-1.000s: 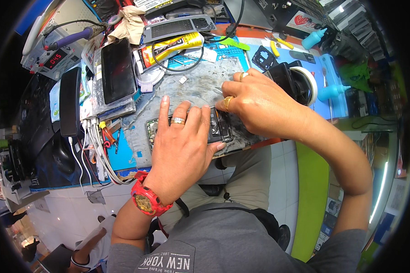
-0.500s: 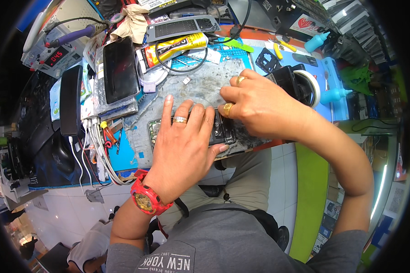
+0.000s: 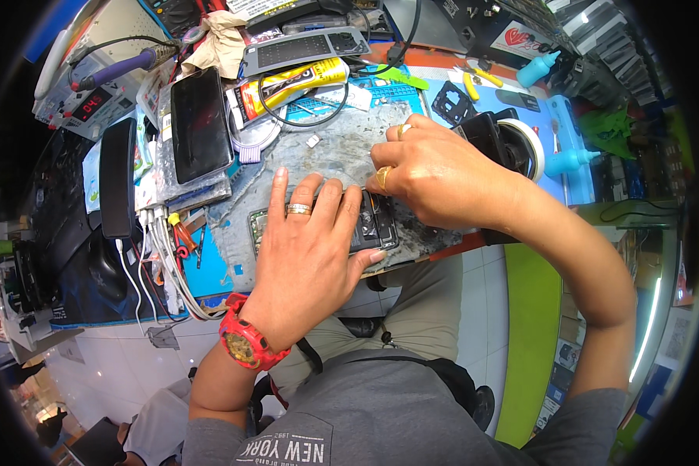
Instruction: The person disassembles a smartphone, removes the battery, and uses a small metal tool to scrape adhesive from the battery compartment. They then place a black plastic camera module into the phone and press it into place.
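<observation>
resting our left hand over a bare-backed phone, we have its fingers spread out flat across the middle, with the thumb at the near edge. the phone lies on a grey mat toward the near side of the bench, its left end and its dark right part showing on either side of our palm. our right hand is bent in from the right, close to the far right part of the phone, with its fingers curled inward; the tips are partly hidden, so we can't make out whether they grip anything. we wear rings on both hands and a red watch on the left wrist.

a small white piece sits on the mat beyond our left hand. farther off lies a yellow tube, a black cable looping over it. to the left we see a large black phone, a slimmer dark phone and a bunch of white cables. on the right, past our right hand, stand a white roll and a light blue bottle.
</observation>
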Motion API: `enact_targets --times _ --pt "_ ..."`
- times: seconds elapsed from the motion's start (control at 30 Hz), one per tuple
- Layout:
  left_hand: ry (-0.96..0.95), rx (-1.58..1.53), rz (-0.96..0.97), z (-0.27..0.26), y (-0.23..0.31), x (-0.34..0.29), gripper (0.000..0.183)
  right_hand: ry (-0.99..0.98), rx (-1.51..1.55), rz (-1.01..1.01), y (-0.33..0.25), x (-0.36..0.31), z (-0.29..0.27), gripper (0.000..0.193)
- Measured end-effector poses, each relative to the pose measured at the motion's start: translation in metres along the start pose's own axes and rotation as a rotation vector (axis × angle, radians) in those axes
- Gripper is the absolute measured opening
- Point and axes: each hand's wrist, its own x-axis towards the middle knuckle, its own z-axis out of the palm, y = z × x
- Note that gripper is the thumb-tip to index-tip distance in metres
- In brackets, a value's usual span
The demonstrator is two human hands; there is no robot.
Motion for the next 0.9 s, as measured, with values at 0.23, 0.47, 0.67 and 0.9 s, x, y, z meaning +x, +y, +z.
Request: enact_targets --times 0.23,0.47,0.67,0.9 --pt "-0.003 -0.019 0.003 -0.003 -0.001 0.002 0.077 -0.047 0.038 0.001 0.003 0.005 -0.006 0.015" --pt "-0.011 -0.042 0.009 -0.005 -0.003 0.003 0.078 -0.133 0.195 0.150 0.003 0.016 -0.004 0.008" --pt "-0.008 -0.041 0.007 -0.003 -0.003 0.002 0.077 -0.074 0.183 0.185 0.002 0.015 0.000 0.011" --pt "-0.017 -0.059 0.000 -0.004 -0.003 0.002 0.078 -0.029 0.228 0.208 0.002 0.014 0.003 0.012"
